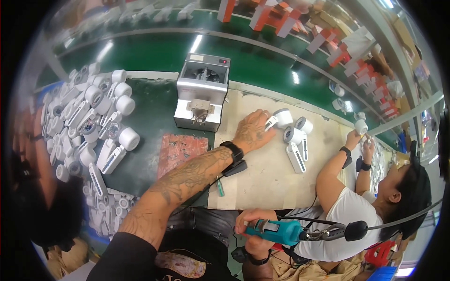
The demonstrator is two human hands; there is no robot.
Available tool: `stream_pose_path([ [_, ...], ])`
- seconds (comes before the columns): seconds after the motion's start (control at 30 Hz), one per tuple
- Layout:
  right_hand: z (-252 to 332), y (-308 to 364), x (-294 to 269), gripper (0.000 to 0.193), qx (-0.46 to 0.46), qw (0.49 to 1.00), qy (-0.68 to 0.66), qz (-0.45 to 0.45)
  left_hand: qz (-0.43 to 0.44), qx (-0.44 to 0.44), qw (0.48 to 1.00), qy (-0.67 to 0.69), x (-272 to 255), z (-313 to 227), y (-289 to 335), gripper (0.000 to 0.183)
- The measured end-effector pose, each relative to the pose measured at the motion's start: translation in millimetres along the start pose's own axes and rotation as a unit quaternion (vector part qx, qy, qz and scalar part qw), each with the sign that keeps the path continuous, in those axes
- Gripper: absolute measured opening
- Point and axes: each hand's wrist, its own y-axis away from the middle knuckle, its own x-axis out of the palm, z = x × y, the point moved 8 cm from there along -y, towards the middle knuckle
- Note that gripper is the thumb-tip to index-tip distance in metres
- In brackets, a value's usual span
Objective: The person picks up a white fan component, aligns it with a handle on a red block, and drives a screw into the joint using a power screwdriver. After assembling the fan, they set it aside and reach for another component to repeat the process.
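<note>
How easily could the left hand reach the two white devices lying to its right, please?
Probably yes: bare board lies between the left hand and the two white devices, though the hand touches a third device.

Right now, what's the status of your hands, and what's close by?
Left hand on a white device. Right hand gripping teal tool. Two similar devices right of left hand.

Left hand (255,130) stretched well forward, palm down — right hand (253,230) low, near the body, fingers curled.
</note>
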Motion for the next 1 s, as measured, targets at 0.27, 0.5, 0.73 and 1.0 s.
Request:
stream_pose_path([
  [0.27, 1, 4, -17, 0.052, 0.017, 0.999, 0.026, 0.026, 0.034, 0.018, 0.99, 0.133, -50, -73, -5, 0.03],
  [0.5, -1, 0, -13, 0.049, 0.02, 0.999, -0.022, 0.029, 0.074, 0.04, 0.959, 0.271, -28, -110, 12, 0.032],
  [0.73, 36, -1, -30, 0.062, -0.041, 0.996, 0.037, -0.068, 0.166, -0.048, 0.932, 0.318, 41, -110, 17, 0.035],
  [1.0, 50, 15, -40, 0.061, -0.045, 0.995, 0.031, -0.081, 0.296, -0.087, 0.925, 0.223, 165, -141, 8, 0.052],
])
